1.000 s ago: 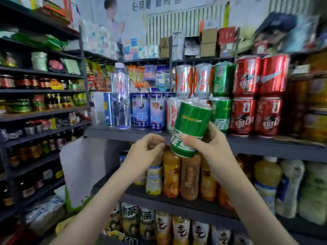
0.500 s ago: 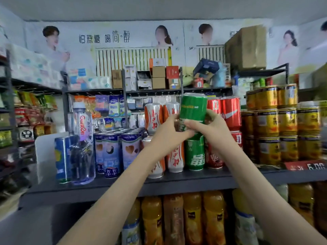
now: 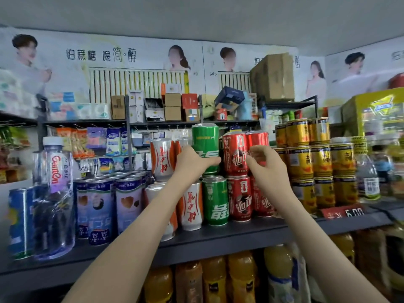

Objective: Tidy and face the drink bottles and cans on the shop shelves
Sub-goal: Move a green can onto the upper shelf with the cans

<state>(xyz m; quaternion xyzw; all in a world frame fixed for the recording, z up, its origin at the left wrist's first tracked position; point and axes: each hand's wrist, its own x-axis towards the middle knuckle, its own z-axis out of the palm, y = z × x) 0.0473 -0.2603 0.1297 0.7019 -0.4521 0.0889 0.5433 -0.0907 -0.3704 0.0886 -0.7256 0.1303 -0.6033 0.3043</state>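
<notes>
A green can [image 3: 205,138] stands upright on top of a lower green can [image 3: 215,200] on the dark shelf [image 3: 218,237]. My left hand [image 3: 192,164] grips the upper green can from its left side, thumb across its front. My right hand [image 3: 265,165] is off that can, fingers loosely curled in front of the upper red cans [image 3: 235,153], holding nothing. More red cans [image 3: 239,199] stand below them. White-and-orange cans [image 3: 161,158] are stacked left of the green ones.
Yellow cans [image 3: 301,162] are stacked in three tiers to the right. Purple-blue cans [image 3: 129,204], a clear water bottle [image 3: 53,200] and a blue can [image 3: 19,221] fill the shelf's left. Orange juice bottles [image 3: 215,281] line the shelf below. Boxes sit on the top rack.
The green can went from tilted in both hands below the shelf up onto the lower green can. My right hand has let go and shifted right, toward the red cans.
</notes>
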